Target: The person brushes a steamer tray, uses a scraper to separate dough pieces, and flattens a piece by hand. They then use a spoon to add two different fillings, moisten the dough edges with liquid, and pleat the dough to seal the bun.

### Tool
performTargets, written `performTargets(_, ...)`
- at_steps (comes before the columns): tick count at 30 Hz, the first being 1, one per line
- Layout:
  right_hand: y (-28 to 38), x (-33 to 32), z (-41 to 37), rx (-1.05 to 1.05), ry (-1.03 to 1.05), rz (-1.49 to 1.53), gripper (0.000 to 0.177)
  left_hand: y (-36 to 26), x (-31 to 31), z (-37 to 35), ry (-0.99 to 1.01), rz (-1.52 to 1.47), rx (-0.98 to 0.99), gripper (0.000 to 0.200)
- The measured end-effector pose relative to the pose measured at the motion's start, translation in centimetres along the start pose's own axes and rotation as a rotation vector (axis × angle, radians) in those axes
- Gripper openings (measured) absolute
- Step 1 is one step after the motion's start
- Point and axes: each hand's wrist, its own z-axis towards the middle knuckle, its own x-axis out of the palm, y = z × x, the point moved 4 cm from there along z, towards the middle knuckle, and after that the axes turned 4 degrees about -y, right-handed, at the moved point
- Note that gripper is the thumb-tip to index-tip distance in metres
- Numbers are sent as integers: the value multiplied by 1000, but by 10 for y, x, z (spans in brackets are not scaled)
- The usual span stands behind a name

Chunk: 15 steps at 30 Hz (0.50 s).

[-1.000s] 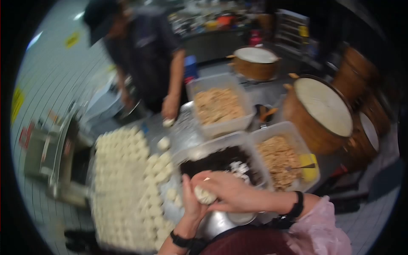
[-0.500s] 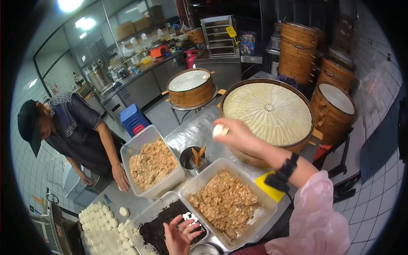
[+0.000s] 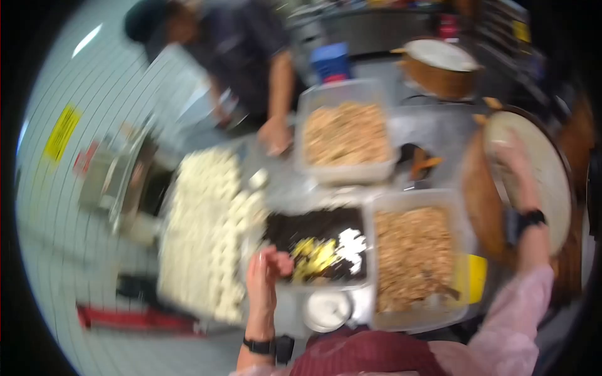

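My left hand (image 3: 266, 271) hovers at the left edge of a tub of dark filling (image 3: 301, 224), its fingers loosely bent and apart, with nothing visible in them. In that tub lie yellow and white bits. To its left spreads a tray of white dough pieces (image 3: 199, 238). My right hand (image 3: 514, 156) reaches over the large bamboo steamer (image 3: 552, 188) on the right, smeared by motion. Whether it holds the small white bun cannot be made out. Between my arms stands a tub of brown minced filling (image 3: 414, 257).
Another tub of filling (image 3: 347, 135) stands farther back, beside a pot with wooden handles (image 3: 414, 164). Across the table a co-worker's hand (image 3: 274, 135) rests near it. A second steamer (image 3: 439, 72) is behind. A round white container (image 3: 327, 310) sits close to me.
The view has swung left and down. My right hand has gone from mid-air with a small white bun to over the large steamer. My left hand's fingers have curled somewhat.
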Motion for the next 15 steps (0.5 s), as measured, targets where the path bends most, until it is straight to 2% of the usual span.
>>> performTargets(1,-92,-8,77,-628,-81,-310,64,-9,-30,-1,-127,80,97,33)
performTargets(2,-101,1,79,-209,38,16,60,-10,-68,-4,-281,31,107,25)
performTargets(3,-108,-8,86,-315,-33,-198,54,-7,-100,-8,-349,36,111,25)
performTargets(5,-87,-15,53,-333,77,-16,52,9,-166,-17,-657,105,50,24)
performTargets(7,-16,-16,-18,-329,108,-28,50,55,-221,-22,-632,305,-70,18)
performTargets(9,61,-10,-92,-349,123,-5,43,77,-237,-26,-566,771,43,14)
performTargets(10,104,0,-134,-355,123,-18,43,76,-237,-27,-563,761,33,14)
performTargets(12,179,24,-214,-278,226,155,39,51,-209,-20,-319,1261,470,14)
performTargets(14,219,54,-264,-310,301,181,35,47,-199,4,-225,1133,512,16)
performTargets(15,237,77,-286,-394,425,250,35,45,-193,17,-139,1028,552,19)
